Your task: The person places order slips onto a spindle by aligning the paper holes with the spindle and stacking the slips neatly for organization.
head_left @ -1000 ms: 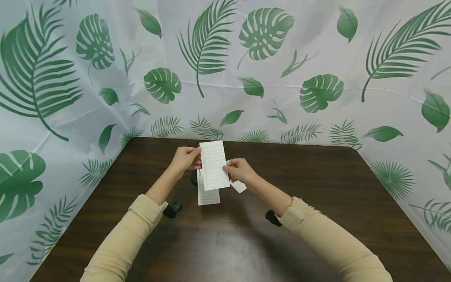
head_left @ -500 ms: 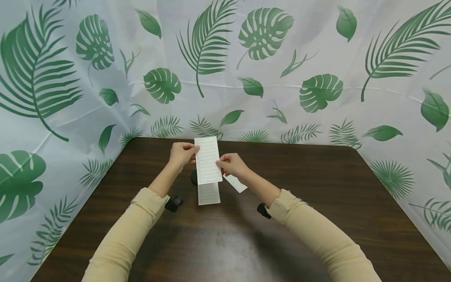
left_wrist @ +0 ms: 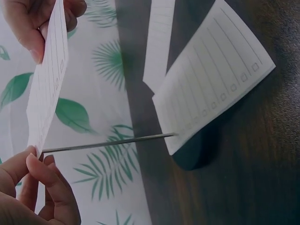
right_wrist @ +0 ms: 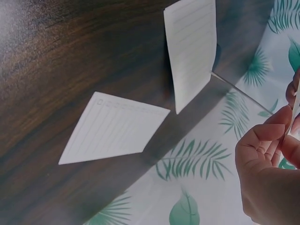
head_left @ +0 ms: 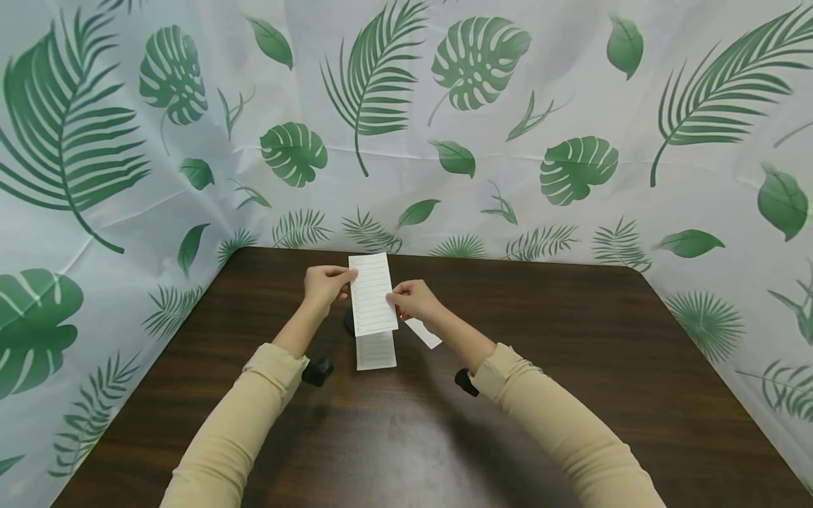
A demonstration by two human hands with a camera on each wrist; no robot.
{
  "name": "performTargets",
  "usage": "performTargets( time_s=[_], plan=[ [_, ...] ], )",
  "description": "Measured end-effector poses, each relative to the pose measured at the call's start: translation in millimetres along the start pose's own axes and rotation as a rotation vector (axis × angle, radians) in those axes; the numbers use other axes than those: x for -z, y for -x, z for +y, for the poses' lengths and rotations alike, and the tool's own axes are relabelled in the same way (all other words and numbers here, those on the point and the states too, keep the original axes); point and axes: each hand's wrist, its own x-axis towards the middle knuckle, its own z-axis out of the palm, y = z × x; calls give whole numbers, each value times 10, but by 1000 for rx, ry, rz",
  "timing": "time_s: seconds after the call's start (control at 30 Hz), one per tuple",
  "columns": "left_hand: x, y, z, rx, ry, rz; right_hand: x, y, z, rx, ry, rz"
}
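Observation:
My left hand (head_left: pixel 325 286) pinches the left edge of a white lined checklist slip (head_left: pixel 373 296), and my right hand (head_left: pixel 416 300) pinches its right edge. The slip is held up over a bill spike. In the left wrist view the spike's thin metal rod (left_wrist: pixel 108 143) runs from its dark round base (left_wrist: pixel 192 154) up to the held slip, its tip right at the left fingertips. A second checklist slip (left_wrist: pixel 211 70) is pierced by the rod low down, close above the base. Whether the rod passes through the held slip I cannot tell.
Another lined slip (right_wrist: pixel 112 129) lies loose on the dark wood table (head_left: pixel 571 367), right of the spike. A white cloth with green leaf prints (head_left: pixel 394 169) hangs behind the table and along its sides. Small black devices (head_left: pixel 317 370) sit at both wrists.
Both hands have carried the held slip to the left over the spike. In the last half second the slip has lowered slightly. The other slips stay where they were.

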Motion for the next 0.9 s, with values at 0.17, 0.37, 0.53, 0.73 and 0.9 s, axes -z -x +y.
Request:
performTargets(
  time_s=[0.17, 0.37, 0.53, 0.73, 0.9],
  plan=[
    [-23, -14, -59, -3, -9, 1, -29, 8, 41, -23, -6, -5],
    [-17, -25, -21, -28, -26, 21, -33, 5, 12, 10, -16, -18],
    [-30, -32, 2, -36, -44, 19, -15, 7, -13, 12, -4, -9],
    [-61, -42, 11, -44, -70, 13, 13, 7, -31, -2, 1, -7],
    [-55, -39, 4, -12, -55, -7, 19, -3, -24, -3, 4, -15]
  ],
)
